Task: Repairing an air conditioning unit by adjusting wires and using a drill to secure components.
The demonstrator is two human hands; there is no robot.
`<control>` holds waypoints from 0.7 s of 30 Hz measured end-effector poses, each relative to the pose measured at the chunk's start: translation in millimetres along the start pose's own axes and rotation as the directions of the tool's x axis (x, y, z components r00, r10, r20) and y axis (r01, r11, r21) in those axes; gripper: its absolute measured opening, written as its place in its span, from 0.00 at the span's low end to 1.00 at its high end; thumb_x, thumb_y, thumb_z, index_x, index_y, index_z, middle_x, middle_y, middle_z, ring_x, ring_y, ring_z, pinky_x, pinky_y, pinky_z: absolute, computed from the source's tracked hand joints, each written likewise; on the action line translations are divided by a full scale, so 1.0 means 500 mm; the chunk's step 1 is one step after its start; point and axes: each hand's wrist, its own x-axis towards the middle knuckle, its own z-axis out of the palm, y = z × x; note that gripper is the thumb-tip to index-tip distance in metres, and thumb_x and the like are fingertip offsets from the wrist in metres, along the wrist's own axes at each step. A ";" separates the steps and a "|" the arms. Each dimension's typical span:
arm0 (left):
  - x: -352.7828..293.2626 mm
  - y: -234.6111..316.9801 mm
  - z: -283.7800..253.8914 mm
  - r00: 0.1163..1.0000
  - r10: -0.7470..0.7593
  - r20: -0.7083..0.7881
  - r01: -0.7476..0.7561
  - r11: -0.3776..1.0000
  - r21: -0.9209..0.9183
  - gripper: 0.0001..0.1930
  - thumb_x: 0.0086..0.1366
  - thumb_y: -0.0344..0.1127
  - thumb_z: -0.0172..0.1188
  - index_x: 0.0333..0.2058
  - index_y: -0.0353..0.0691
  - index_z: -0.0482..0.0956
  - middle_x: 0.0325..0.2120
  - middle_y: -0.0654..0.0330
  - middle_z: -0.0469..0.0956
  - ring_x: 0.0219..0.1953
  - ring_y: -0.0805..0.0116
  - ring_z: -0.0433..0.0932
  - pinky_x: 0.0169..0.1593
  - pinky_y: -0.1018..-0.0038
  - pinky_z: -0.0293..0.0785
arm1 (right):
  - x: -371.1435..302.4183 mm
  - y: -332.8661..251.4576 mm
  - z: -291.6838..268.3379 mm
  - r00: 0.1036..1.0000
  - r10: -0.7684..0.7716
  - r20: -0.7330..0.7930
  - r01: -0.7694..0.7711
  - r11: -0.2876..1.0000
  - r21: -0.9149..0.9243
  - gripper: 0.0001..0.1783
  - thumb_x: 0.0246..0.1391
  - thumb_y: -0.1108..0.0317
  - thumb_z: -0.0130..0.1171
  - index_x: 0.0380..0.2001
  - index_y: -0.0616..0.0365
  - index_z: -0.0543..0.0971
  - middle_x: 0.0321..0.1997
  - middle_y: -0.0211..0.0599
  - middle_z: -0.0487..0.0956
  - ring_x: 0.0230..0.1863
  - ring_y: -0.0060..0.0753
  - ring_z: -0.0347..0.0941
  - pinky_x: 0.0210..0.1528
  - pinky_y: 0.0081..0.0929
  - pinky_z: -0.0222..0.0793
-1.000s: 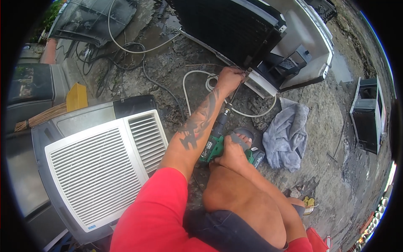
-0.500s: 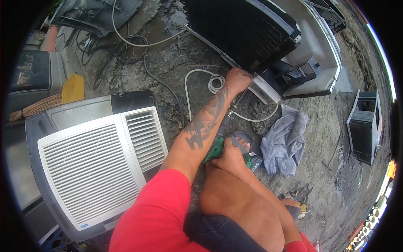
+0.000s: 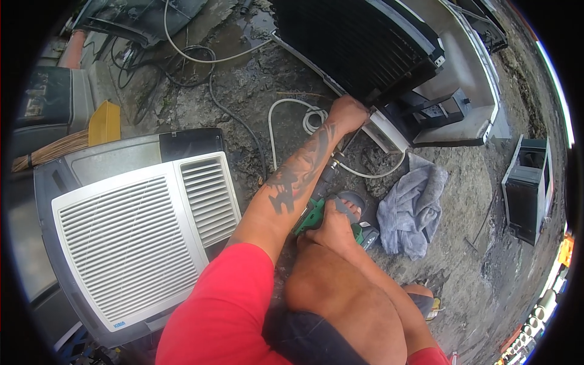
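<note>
My left hand [image 3: 348,115] reaches far forward, its fingers closed at the lower front edge of a partly opened air conditioner unit [image 3: 365,55]. What those fingers pinch, if anything, is hidden. Beside them is a white strip of the unit's base [image 3: 384,131]. My right hand [image 3: 334,226] is wrapped round a green cordless drill [image 3: 312,217], close to my knee. The drill's dark nose points away from me, under my left forearm. A sandalled foot [image 3: 351,207] shows just beyond the right hand.
A white louvred front panel [image 3: 131,243] lies on a grey casing at left. A grey cloth [image 3: 412,207] rests on rough ground to the right. A pale hose [image 3: 274,121] and a dark cable [image 3: 234,118] cross the ground. A black metal box [image 3: 528,191] stands far right.
The view has shifted slightly. My left hand stays at the unit's lower edge, and my right hand keeps its hold on the drill.
</note>
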 end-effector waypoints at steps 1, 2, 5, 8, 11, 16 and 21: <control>0.000 0.007 0.000 0.999 -0.049 0.005 0.050 0.998 -0.037 0.13 0.49 0.35 0.67 0.33 0.34 0.86 0.27 0.49 0.84 0.34 0.58 0.83 0.41 0.71 0.76 | 0.000 0.004 0.000 1.000 0.000 0.001 0.000 1.000 0.013 0.39 0.23 0.54 0.74 0.38 0.67 0.69 0.31 0.64 0.76 0.44 0.68 0.68 0.56 0.63 0.47; 0.000 0.009 -0.003 0.999 -0.049 0.006 0.049 0.998 -0.033 0.13 0.49 0.35 0.67 0.33 0.34 0.86 0.27 0.49 0.84 0.34 0.58 0.83 0.41 0.71 0.76 | 0.001 0.003 0.000 1.000 -0.002 0.000 0.002 1.000 0.016 0.39 0.23 0.54 0.74 0.38 0.67 0.69 0.31 0.64 0.76 0.44 0.68 0.68 0.56 0.63 0.47; 0.004 0.009 -0.007 0.996 -0.089 0.031 0.090 0.995 -0.030 0.14 0.49 0.36 0.68 0.34 0.34 0.86 0.27 0.48 0.83 0.32 0.58 0.83 0.39 0.70 0.76 | 0.000 -0.008 -0.004 1.000 -0.022 -0.010 0.021 1.000 -0.023 0.39 0.25 0.56 0.74 0.39 0.67 0.68 0.30 0.65 0.77 0.41 0.70 0.72 0.54 0.60 0.56; 0.007 0.004 -0.009 0.999 -0.036 -0.038 0.037 0.999 0.031 0.14 0.50 0.36 0.68 0.34 0.34 0.86 0.25 0.50 0.83 0.27 0.62 0.82 0.35 0.70 0.76 | 0.003 -0.020 -0.008 1.000 -0.027 0.007 0.027 0.999 -0.024 0.35 0.29 0.66 0.75 0.38 0.68 0.66 0.29 0.65 0.78 0.34 0.69 0.78 0.40 0.49 0.75; 0.008 0.013 -0.008 0.997 -0.068 -0.023 0.068 0.997 0.031 0.13 0.51 0.35 0.68 0.34 0.34 0.86 0.21 0.53 0.82 0.21 0.67 0.79 0.30 0.71 0.74 | 0.005 -0.013 -0.005 1.000 -0.031 -0.003 0.031 1.000 0.002 0.35 0.30 0.66 0.75 0.39 0.69 0.65 0.29 0.66 0.78 0.34 0.69 0.78 0.40 0.49 0.75; 0.004 0.024 -0.001 0.994 -0.107 -0.003 0.105 0.984 -0.144 0.13 0.53 0.34 0.69 0.33 0.30 0.85 0.18 0.57 0.79 0.18 0.73 0.74 0.25 0.74 0.71 | 0.002 -0.011 -0.003 0.999 -0.010 -0.051 0.009 1.000 -0.022 0.34 0.30 0.68 0.74 0.39 0.68 0.65 0.29 0.67 0.78 0.34 0.69 0.77 0.40 0.51 0.75; 0.002 0.001 -0.002 0.992 -0.126 -0.019 0.119 0.972 -0.204 0.12 0.55 0.35 0.68 0.32 0.30 0.85 0.18 0.58 0.79 0.18 0.75 0.73 0.23 0.76 0.69 | 0.009 -0.011 0.009 0.998 0.012 -0.060 -0.011 1.000 0.021 0.33 0.30 0.66 0.74 0.39 0.68 0.67 0.29 0.67 0.78 0.34 0.69 0.77 0.42 0.50 0.74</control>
